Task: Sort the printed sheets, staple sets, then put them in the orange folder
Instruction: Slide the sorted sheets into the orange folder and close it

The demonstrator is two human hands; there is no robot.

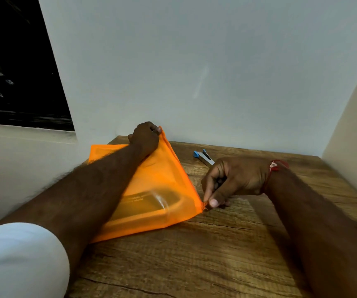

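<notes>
Translucent orange folder [162,175], printed sheets [149,204] dim inside, lies on the table [216,254]; left grip [145,136] pinches its far corner, right grip [233,179] pinches its near right corner.

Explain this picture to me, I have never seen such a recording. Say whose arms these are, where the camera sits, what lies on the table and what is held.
There is no machine here. A person works with bare hands, and the one picture comes from a wide-angle camera worn on their head, looking forward and down. So the arms reaching in from below are the wearer's own. On the brown wooden table lies a translucent orange plastic folder, and beyond it a blue and silver stapler. The left hand grips the folder's far corner. The right hand pinches its near right corner between thumb and fingers. A paler shape shows through the plastic, but I cannot tell whether it is paper.
</notes>
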